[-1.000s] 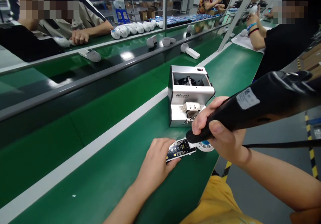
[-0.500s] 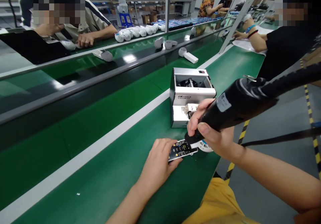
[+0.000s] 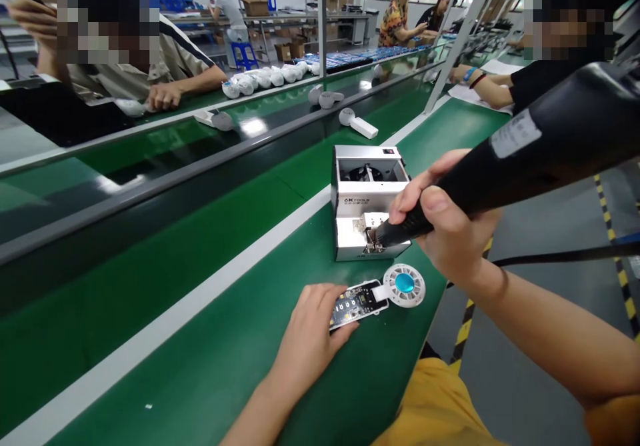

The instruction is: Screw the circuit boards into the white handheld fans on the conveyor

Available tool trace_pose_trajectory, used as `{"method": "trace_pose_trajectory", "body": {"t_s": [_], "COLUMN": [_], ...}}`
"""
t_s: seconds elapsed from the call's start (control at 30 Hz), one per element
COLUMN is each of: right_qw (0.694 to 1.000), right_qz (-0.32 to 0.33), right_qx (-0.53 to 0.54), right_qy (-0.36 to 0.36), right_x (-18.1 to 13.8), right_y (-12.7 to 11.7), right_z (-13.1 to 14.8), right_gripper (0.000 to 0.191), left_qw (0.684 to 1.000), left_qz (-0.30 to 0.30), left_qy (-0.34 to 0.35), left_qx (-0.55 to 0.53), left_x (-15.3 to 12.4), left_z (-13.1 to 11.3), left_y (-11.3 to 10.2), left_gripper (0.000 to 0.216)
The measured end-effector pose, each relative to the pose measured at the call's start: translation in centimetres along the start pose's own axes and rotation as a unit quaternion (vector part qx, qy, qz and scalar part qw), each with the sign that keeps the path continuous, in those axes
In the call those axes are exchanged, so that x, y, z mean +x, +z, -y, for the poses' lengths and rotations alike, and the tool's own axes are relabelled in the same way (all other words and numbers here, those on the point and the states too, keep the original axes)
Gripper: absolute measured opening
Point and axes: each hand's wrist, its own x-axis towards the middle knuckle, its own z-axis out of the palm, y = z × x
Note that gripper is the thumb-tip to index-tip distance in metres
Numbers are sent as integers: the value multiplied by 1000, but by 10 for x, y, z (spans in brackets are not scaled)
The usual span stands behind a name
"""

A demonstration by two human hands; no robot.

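2 grips are ours: our left hand [image 3: 310, 316] clasps a framed circuit board [image 3: 356, 305] joined to a fan head [image 3: 404, 283] in front of the silver machine [image 3: 367, 195], and our right hand [image 3: 457, 246], at the machine's right, grasps the black driver [image 3: 500, 173]. Its tip has just gone from the board to the machine's front, so we judge work on the board paused.

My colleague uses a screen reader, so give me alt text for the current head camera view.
A person's right hand holds a black electric screwdriver with its nose at the front of a silver screw feeder; the left hand grips a white handheld fan, its circuit board exposed, on a green workbench. Other people are visible beyond.
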Motion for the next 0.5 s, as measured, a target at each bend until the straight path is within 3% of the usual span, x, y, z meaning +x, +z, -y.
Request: {"method": "trace_pose_trajectory", "body": {"t_s": [0.27, 0.5], "right_qw": [981, 975], "right_qz": [83, 112], "right_qx": [70, 83], "right_qy": [158, 174], "right_x": [-43, -66], "right_y": [-15, -19], "right_z": [32, 28], "right_gripper": [25, 24], "left_qw": [1000, 1000], "left_qz": [6, 3], "left_qy": [-4, -7], "left_qx": [5, 3], "left_x": [3, 3], "left_z": [-2, -3], "left_y": [1, 0], "left_gripper": [48, 47]}}
